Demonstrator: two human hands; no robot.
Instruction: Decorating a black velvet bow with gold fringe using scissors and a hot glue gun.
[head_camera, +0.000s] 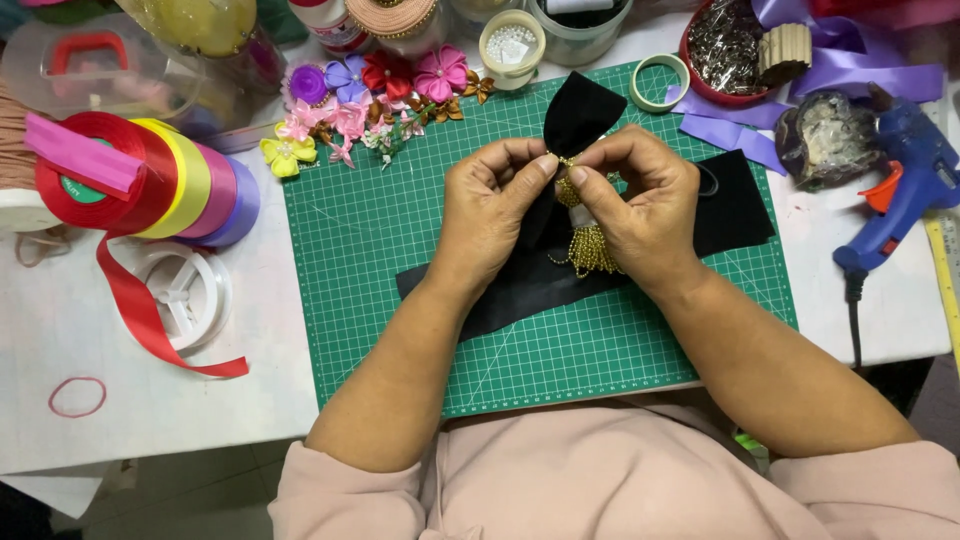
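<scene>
One green cutting mat (400, 300) is spread on the white table (120, 400), and a long black fabric strip (520, 290) is laid across it, its long axis running from lower left to upper right. Above the strip, a black bow (578, 112) is held up between both hands, its free loop pointed away from the body. The left hand (485, 215) and right hand (640, 205) are brought together, fingertips pinched on a gold bead chain (590, 250) at the bow's middle; the chain hangs down toward the body. Both hands are equally near.
</scene>
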